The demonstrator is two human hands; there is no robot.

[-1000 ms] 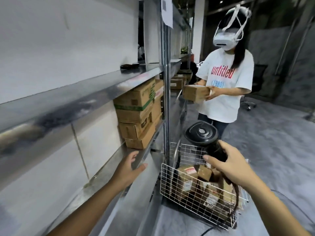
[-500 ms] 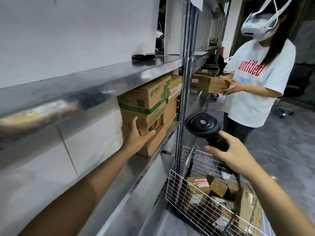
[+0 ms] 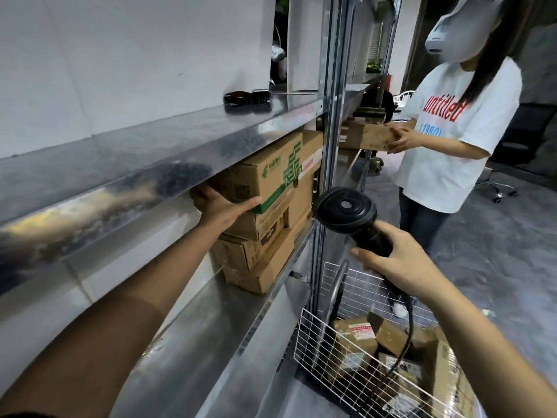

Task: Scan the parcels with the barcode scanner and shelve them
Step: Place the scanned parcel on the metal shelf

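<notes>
The left hand (image 3: 218,206) has climbed the stacked parcels (image 3: 265,212) at the shelf's (image 3: 211,321) far end; its open fingers now press the top box. The right hand (image 3: 398,260) grips the barcode scanner (image 3: 346,211). Shelving appears in hand; next, another parcel from the wire basket (image 3: 313,351).

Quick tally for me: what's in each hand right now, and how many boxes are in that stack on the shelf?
Barcode scanners, gripped by the right hand: 1
Stacked shelf boxes, left hand on the top one: 4
Total: 5
</notes>
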